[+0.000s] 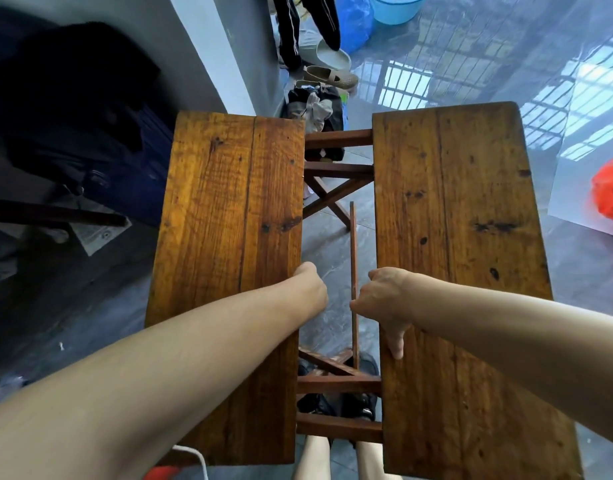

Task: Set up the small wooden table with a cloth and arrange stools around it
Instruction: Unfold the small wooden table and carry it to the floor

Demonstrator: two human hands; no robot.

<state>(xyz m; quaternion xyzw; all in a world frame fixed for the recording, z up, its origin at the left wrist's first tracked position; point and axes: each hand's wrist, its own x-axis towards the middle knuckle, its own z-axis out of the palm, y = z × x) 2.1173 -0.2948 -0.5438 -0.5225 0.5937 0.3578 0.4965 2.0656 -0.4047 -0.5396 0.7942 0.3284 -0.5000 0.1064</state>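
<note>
Above, folding wooden table, halves apart; left hand curls round left panel's inner edge; right hand grips right panel's edge.

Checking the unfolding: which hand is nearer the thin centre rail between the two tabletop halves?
Right. The right hand sits right beside the thin centre rail, gripping the right half's inner edge; the left hand grips the left half's edge, across the gap.
</note>
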